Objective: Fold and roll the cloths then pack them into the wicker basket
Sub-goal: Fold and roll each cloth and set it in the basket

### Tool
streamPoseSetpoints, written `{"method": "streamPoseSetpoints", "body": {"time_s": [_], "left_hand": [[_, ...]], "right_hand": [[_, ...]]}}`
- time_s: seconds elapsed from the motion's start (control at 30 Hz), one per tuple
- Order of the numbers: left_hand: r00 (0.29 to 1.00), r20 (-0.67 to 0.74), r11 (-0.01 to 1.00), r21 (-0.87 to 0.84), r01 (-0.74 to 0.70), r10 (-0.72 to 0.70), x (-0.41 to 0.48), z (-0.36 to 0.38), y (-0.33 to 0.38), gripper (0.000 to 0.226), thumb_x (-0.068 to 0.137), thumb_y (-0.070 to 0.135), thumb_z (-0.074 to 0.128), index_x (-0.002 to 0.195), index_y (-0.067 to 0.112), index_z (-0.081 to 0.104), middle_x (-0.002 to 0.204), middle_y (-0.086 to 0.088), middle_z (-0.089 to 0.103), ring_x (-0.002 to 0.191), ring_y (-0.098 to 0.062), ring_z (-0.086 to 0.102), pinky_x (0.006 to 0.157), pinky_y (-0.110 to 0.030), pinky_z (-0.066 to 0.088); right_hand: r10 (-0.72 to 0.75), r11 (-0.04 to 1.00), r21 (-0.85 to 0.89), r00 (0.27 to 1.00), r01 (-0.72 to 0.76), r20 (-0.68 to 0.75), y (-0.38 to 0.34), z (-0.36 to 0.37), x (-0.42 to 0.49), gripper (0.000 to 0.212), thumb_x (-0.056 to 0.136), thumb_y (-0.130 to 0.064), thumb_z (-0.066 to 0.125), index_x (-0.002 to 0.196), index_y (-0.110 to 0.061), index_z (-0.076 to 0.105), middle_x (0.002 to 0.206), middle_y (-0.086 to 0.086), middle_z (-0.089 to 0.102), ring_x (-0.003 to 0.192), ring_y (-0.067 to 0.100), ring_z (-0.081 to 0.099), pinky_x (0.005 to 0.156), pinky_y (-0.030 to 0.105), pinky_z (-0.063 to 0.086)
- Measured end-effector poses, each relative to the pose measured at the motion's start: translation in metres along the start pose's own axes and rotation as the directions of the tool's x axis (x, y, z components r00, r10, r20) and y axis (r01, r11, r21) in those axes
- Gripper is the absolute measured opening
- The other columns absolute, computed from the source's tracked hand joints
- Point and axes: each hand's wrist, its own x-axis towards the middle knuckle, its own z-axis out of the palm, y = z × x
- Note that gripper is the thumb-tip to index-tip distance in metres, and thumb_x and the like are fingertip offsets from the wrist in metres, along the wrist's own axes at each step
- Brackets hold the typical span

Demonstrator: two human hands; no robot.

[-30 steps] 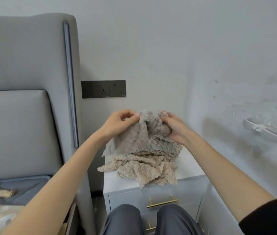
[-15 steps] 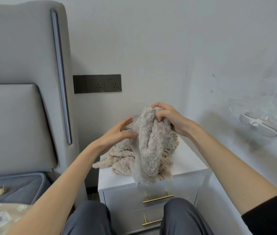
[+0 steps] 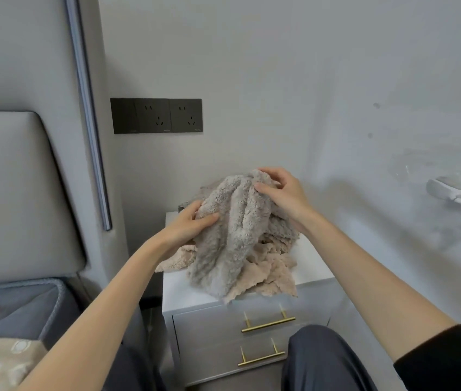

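A fluffy grey cloth (image 3: pixel 232 232) hangs bunched above the white nightstand (image 3: pixel 192 292). My right hand (image 3: pixel 283 193) pinches its top edge between thumb and fingers. My left hand (image 3: pixel 189 221) grips the cloth's left side lower down. Beneath it lies a crumpled heap of beige cloths (image 3: pixel 268 275), spilling over the nightstand's front edge. No wicker basket is in view.
The nightstand has two drawers with gold bar handles (image 3: pixel 268 324). A grey padded headboard (image 3: pixel 26 179) and mattress edge (image 3: pixel 17 309) stand to the left. Black wall sockets (image 3: pixel 156 115) sit above. My knees (image 3: pixel 322 359) are in front of the drawers.
My left hand has let go of the cloth's top and taken hold lower on its left side. My right hand stays at the top. The cloth now hangs in a long bunch.
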Motion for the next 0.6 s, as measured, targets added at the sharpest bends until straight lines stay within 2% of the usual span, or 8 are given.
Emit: {"method": "streamPoseSetpoints", "body": {"time_s": [0.1, 0.13, 0.2, 0.27, 0.37, 0.4, 0.47, 0.6], "left_hand": [[1.000, -0.024, 0.983, -0.182, -0.014, 0.010, 0.005, -0.002, -0.005, 0.033, 0.095, 0.032, 0.055, 0.127, 0.035, 0.047, 0.115, 0.002, 0.066, 0.100, -0.015, 0.067, 0.081, -0.036, 0.056], [0.999, -0.034, 0.973, -0.229, -0.023, 0.015, 0.007, -0.003, -0.005, 0.033, 0.096, 0.031, 0.054, 0.128, 0.035, 0.046, 0.116, 0.003, 0.066, 0.102, -0.015, 0.066, 0.082, -0.036, 0.056], [0.998, -0.058, 0.956, -0.288, -0.047, 0.031, 0.009, -0.004, -0.005, 0.029, 0.097, 0.031, 0.052, 0.125, 0.036, 0.046, 0.117, 0.004, 0.065, 0.102, -0.012, 0.066, 0.077, -0.032, 0.056], [0.995, -0.090, 0.937, -0.341, -0.075, 0.047, 0.010, -0.007, -0.004, 0.025, 0.098, 0.031, 0.051, 0.122, 0.035, 0.046, 0.119, 0.004, 0.064, 0.104, -0.012, 0.065, 0.077, -0.030, 0.055], [0.989, -0.145, 0.877, -0.470, -0.101, 0.036, 0.014, -0.015, -0.003, 0.025, 0.098, 0.027, 0.050, 0.123, 0.028, 0.045, 0.121, -0.001, 0.062, 0.107, -0.016, 0.064, 0.077, -0.032, 0.056], [0.987, -0.159, 0.861, -0.497, -0.106, 0.030, 0.015, -0.018, -0.002, 0.026, 0.098, 0.025, 0.050, 0.124, 0.025, 0.044, 0.122, -0.004, 0.062, 0.106, -0.018, 0.064, 0.076, -0.033, 0.056], [0.982, -0.185, 0.853, -0.507, -0.119, 0.027, 0.018, -0.021, -0.002, 0.027, 0.099, 0.024, 0.050, 0.125, 0.021, 0.043, 0.121, -0.006, 0.061, 0.103, -0.018, 0.065, 0.075, -0.032, 0.056], [0.971, -0.234, 0.837, -0.522, -0.164, 0.044, 0.027, -0.025, -0.003, 0.027, 0.099, 0.022, 0.050, 0.125, 0.019, 0.043, 0.111, -0.003, 0.065, 0.091, -0.012, 0.069, 0.068, -0.029, 0.057]], "right_hand": [[0.288, 0.931, 0.202, 0.952, -0.303, 0.101, 0.019, 0.015, -0.003, 0.058, 0.091, -0.028, 0.063, 0.141, -0.026, 0.033, 0.145, 0.001, 0.036, 0.130, 0.021, 0.041, 0.106, 0.043, 0.039], [0.388, 0.838, 0.331, 0.900, -0.435, 0.200, 0.025, 0.021, -0.004, 0.055, 0.095, -0.025, 0.057, 0.144, -0.023, 0.030, 0.145, 0.007, 0.039, 0.128, 0.025, 0.045, 0.103, 0.046, 0.043], [0.469, 0.645, 0.487, 0.808, -0.589, 0.356, 0.030, 0.031, -0.011, 0.030, 0.102, -0.020, 0.043, 0.131, -0.013, 0.045, 0.122, 0.014, 0.056, 0.108, 0.026, 0.058, 0.083, 0.040, 0.053], [0.512, 0.495, 0.623, 0.783, -0.605, 0.353, 0.036, 0.036, -0.015, 0.018, 0.101, -0.012, 0.034, 0.105, -0.008, 0.052, 0.102, 0.013, 0.057, 0.090, 0.024, 0.059, 0.073, 0.034, 0.052], [0.525, 0.332, 0.732, 0.761, -0.595, 0.381, 0.043, 0.043, -0.018, 0.032, 0.097, 0.002, 0.030, 0.120, 0.002, 0.052, 0.119, 0.022, 0.058, 0.115, 0.029, 0.056, 0.097, 0.036, 0.045], [0.523, 0.339, 0.697, 0.743, -0.631, 0.418, 0.042, 0.046, -0.019, 0.034, 0.097, 0.005, 0.030, 0.123, 0.004, 0.052, 0.121, 0.024, 0.059, 0.120, 0.029, 0.054, 0.103, 0.036, 0.041], [0.505, 0.456, 0.529, 0.698, -0.715, 0.508, 0.038, 0.054, -0.026, 0.028, 0.100, -0.003, 0.034, 0.117, 0.000, 0.055, 0.107, 0.020, 0.067, 0.109, 0.026, 0.060, 0.098, 0.037, 0.044], [0.392, 0.586, 0.358, 0.641, -0.727, 0.661, 0.041, 0.061, -0.029, 0.041, 0.101, -0.041, 0.033, 0.124, -0.018, 0.057, 0.119, 0.007, 0.067, 0.111, 0.024, 0.061, 0.088, 0.039, 0.049]]}}
